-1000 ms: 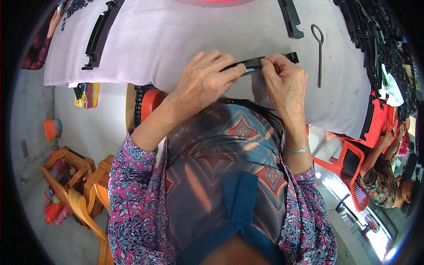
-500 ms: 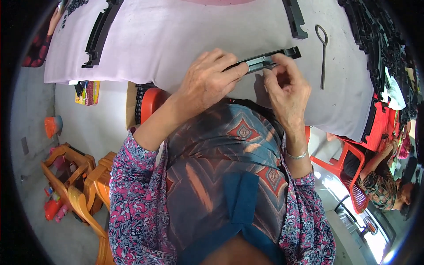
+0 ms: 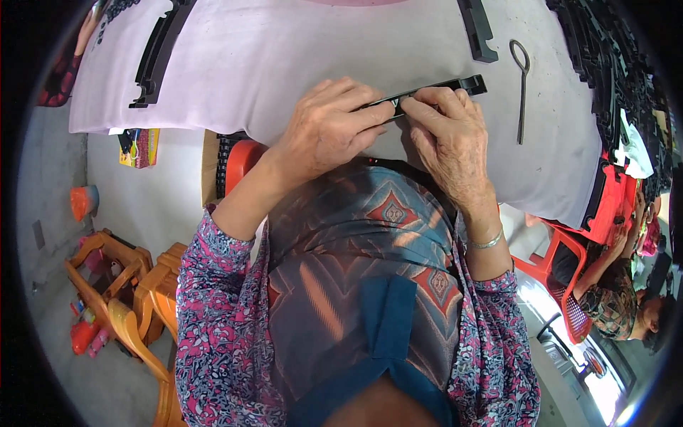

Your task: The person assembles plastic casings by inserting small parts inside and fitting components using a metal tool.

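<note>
A long black plastic strip (image 3: 471, 85) with a notched end lies slantwise between my hands over the near part of the cloth-covered table (image 3: 306, 50). My left hand (image 3: 331, 128) is closed around its left end, which the fingers hide. Bent over the strip's middle, my right hand (image 3: 452, 132) presses its fingertips close to the left thumb and index finger. Whatever small part might be under those fingertips is hidden. To the right of the strip lies a dark metal rod with a looped end (image 3: 522, 89).
Similar black strips lie at the table's far left (image 3: 160, 57) and far right (image 3: 478, 32). A dense pile of black parts (image 3: 590, 57) lines the right side. Another person (image 3: 615, 306) sits at the right by a red plastic chair (image 3: 569, 285). Wooden chairs (image 3: 135, 313) stand lower left.
My right hand has moved left along the strip, its fingers going from a raised curl to pressing on the middle. The left hand keeps its hold with little shift.
</note>
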A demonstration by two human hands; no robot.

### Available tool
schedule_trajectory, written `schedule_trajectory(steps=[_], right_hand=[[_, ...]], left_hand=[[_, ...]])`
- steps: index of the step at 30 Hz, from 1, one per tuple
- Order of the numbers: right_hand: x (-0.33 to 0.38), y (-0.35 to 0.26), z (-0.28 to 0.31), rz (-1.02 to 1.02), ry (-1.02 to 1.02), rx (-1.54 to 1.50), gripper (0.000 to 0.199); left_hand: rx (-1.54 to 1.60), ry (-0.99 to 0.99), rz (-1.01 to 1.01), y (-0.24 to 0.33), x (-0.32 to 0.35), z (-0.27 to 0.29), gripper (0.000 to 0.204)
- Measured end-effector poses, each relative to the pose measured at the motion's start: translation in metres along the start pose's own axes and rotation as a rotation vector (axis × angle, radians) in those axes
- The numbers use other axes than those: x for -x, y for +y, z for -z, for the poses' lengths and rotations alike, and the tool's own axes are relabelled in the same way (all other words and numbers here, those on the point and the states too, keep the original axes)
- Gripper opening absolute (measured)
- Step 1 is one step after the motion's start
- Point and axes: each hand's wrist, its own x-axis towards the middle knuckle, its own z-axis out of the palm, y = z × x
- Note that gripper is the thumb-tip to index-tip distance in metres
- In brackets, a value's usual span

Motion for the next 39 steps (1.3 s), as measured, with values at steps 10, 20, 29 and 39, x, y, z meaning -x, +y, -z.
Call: schedule_trajectory(steps=[10,20,29,39], right_hand=[[-0.005,0.002,0.005,0.020,-0.054,-0.044,0.020],[-0.010,0.008,0.007,0.089,-0.097,-0.023,0.015],[-0.007,0.007,0.005,0.080,-0.062,-0.039,0.017],[-0.008,0.009,0.011,-0.252,0.041,-0.551,0.013]], left_hand=[[0.069,-0.068,-0.006,-0.002,-0.002,0.002,0.027],[0.072,-0.116,-0.025,-0.003,-0.004,0.005,0.029],[0.051,-0.068,-0.020,-0.002,-0.001,0.001,0.027],[0.131,-0.066,0.054,0.013,-0.019,0.007,0.029]])
